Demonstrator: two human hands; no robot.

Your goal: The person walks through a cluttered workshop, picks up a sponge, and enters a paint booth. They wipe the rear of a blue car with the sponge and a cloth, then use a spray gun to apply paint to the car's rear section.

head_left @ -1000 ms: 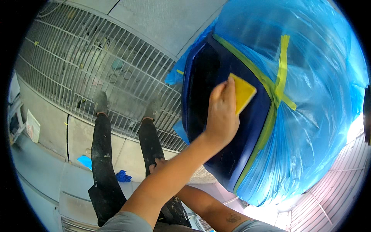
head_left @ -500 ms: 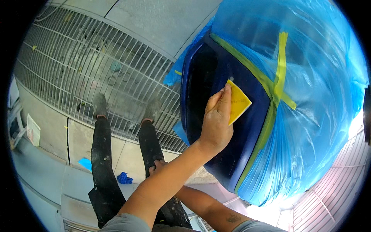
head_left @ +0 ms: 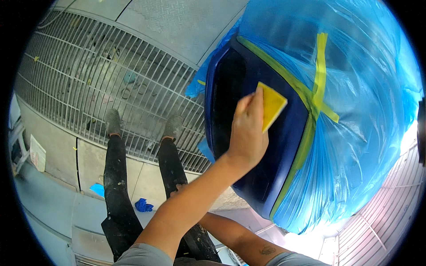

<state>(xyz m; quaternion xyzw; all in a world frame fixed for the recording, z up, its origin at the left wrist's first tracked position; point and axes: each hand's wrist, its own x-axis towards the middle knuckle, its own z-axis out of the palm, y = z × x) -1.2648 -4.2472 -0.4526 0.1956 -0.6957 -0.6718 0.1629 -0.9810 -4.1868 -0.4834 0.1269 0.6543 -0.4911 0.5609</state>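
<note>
Plainly, the left hand (head_left: 248, 138) is the working one: it reaches across to the person's right and holds a square yellow sanding pad (head_left: 274, 105) over the dark blue body panel (head_left: 286, 144). Its grip is nearly closed, with only the pad's thin edge caught in it. The fingers take the pad along its left side, so most of the yellow square juts out free to the right of the knuckles, one corner pointing up and another toward the masking tape (head_left: 296, 85). The pad lies within the panel's outline, near its upper middle, short of the taped border. Whether its whole face bears on the paint or one edge is lifted, I cannot tell.

The panel runs lengthwise from the top of the view down toward the lower right, and the left forearm (head_left: 191, 199) meets it aslant from the lower left. Blue plastic sheeting (head_left: 355, 146) covers everything beyond the tape, gathered into folds at the lower border, and a second strip of yellow tape (head_left: 320, 66) crosses the first at the panel's right-hand corner.

Farther from the pad, the right hand (head_left: 178, 191) is at the knee of the right trouser leg (head_left: 171, 162), mostly hidden under the left forearm; how far its fingers are curled does not show. Below, the shoes stand on a metal floor grate (head_left: 88, 71), and a crumpled blue cloth or glove (head_left: 143, 205) lies between the legs.
</note>
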